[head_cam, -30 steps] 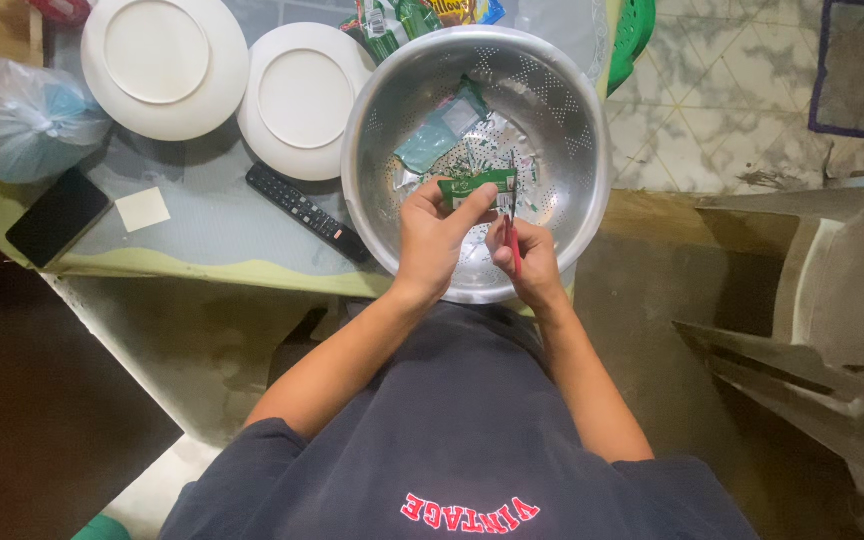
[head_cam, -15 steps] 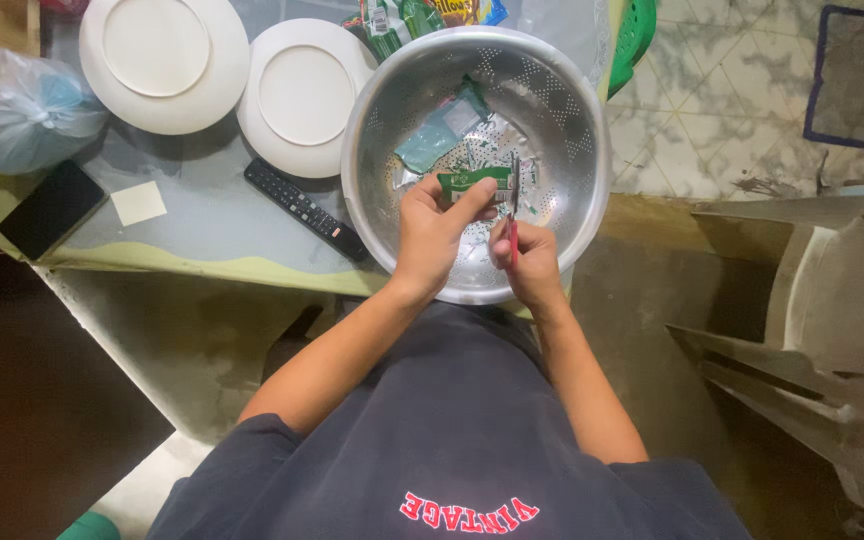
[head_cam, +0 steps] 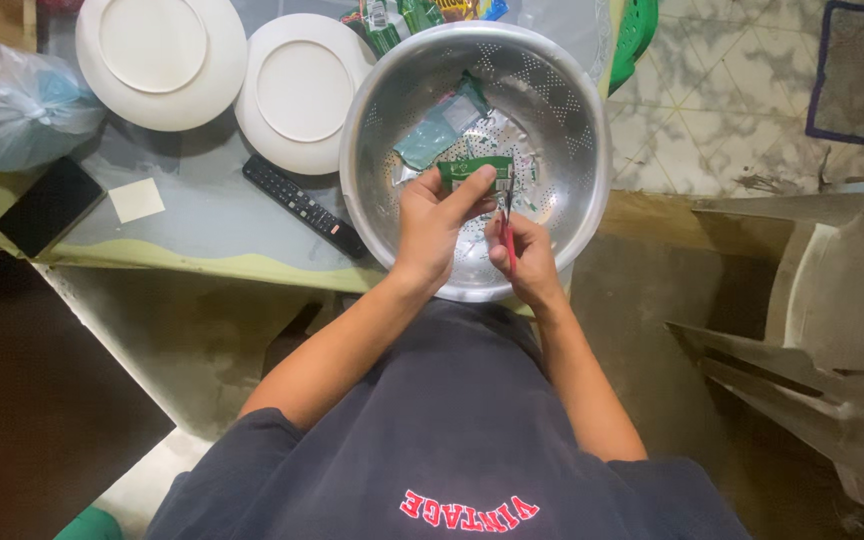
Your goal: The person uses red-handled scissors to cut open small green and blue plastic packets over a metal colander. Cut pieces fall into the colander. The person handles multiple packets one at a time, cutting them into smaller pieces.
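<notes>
Steel fills the middle of our view: a wide perforated colander (head_cam: 562, 120) sits at the near edge of the table (head_cam: 202, 225), and both our hands work just above its bowl; our left hand (head_cam: 432, 225) is closed, thumb and fingers pinching a small green packet (head_cam: 474, 172) and holding it level over the colander's centre; our right hand (head_cam: 522, 250) is curled shut around the red handles of a pair of scissors (head_cam: 508, 225), whose blades point up at the packet's right end, though we cannot tell whether they touch it; small green and silver snippets (head_cam: 527, 185) lie scattered in the bottom of the bowl, and a pale teal wrapper (head_cam: 437, 130) rests on its far slope; to the left of the colander lie a black remote control (head_cam: 302, 208), two white plates (head_cam: 162, 55) side by side, a yellow paper square (head_cam: 137, 199), a dark phone (head_cam: 49, 206) and a knotted plastic bag (head_cam: 22, 105).
</notes>
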